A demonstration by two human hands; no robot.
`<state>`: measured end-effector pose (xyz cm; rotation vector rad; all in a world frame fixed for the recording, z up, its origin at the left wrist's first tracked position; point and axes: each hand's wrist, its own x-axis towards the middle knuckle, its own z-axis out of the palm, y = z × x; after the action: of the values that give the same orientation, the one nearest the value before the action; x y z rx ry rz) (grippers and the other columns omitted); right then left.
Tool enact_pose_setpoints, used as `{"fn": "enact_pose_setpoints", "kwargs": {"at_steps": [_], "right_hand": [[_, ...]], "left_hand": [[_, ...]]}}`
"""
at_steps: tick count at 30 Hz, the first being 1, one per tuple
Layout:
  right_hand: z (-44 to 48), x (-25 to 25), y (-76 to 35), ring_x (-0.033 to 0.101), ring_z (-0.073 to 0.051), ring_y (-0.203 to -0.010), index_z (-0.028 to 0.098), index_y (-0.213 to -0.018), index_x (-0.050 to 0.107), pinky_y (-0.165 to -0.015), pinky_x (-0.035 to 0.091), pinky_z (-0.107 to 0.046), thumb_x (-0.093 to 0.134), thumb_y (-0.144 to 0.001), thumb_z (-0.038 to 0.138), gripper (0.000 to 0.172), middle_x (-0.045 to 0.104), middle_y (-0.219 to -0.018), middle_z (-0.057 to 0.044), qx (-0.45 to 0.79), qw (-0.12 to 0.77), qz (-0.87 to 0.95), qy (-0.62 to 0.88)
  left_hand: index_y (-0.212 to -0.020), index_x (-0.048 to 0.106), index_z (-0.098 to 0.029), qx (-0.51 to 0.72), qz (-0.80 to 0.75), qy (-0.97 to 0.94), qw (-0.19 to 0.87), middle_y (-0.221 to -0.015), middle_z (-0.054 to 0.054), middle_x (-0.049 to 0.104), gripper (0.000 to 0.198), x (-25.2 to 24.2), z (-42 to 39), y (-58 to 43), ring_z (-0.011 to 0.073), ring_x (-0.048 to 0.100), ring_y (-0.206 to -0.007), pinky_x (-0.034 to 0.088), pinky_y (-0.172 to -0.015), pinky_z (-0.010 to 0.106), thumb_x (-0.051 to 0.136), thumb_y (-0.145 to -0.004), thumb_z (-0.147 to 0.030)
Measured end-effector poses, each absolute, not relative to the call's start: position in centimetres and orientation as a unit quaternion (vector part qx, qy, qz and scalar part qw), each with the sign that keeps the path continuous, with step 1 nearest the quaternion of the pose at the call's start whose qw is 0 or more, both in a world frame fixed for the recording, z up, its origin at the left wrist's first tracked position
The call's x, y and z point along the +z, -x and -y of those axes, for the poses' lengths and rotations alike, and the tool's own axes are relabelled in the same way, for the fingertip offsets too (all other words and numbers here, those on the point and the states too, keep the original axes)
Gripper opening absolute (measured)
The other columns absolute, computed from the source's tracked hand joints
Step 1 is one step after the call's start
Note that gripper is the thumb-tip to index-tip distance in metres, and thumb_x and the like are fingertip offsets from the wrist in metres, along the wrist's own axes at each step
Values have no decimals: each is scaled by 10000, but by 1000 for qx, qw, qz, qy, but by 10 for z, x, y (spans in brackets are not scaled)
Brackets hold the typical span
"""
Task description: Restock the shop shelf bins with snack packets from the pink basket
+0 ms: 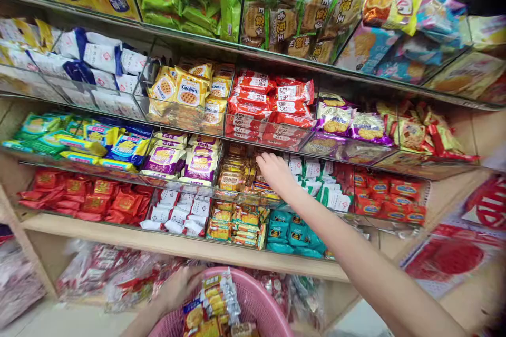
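Observation:
My right hand [275, 171] reaches forward into a shelf bin of small orange and gold snack packets [237, 174], its fingers curled down over them; whether it grips one is hidden. My left hand [177, 287] is low in the view, closed on the rim of a pink plastic basket [259, 300]. The basket holds several small snack packets [215, 305], yellow and silver.
Tiered shelves of clear bins hold packaged snacks: red packets [272, 100], yellow cookie packs [185, 89], purple packs [166, 160], teal packs [290, 231], white packs [174, 213]. A wooden shelf edge [177, 247] runs below. Bagged goods lie under it. Red printed paper [446, 258] is at right.

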<state>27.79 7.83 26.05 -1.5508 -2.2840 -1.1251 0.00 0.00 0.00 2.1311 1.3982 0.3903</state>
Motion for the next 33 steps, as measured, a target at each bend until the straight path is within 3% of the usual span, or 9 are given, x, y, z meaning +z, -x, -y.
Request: {"fn": "enact_pose_setpoints", "kwargs": {"at_steps": [11,17,33], "right_hand": [[-134,258,-280,527,-259,-1116,153,-1316,428,-920,412,-399,351,-891,97,435,548,-1241,-190,-307,60,730,608],[-140,254,-283,527,-267,-1118,165,-1340,407,-944,402,-403,344,-893,109,454,552,-1250,-176,-327,80,729,597],[-141,254,-283,545,-269,-1110,148,-1363,383,-962,387,-408,333,-894,100,475,571,-1234,-187,-345,77,717,601]], "left_hand": [[-926,685,-241,149,-518,-797,274,-840,35,731,470,4,1,0,203,666,-822,455,-714,244,305,-890,-515],[-980,687,-243,157,-515,-791,290,-916,37,734,486,5,0,0,197,662,-846,458,-720,230,310,-881,-535],[-880,671,-220,144,-514,-797,284,-855,33,729,467,5,-1,-1,188,662,-804,447,-676,219,300,-896,-504]]}}
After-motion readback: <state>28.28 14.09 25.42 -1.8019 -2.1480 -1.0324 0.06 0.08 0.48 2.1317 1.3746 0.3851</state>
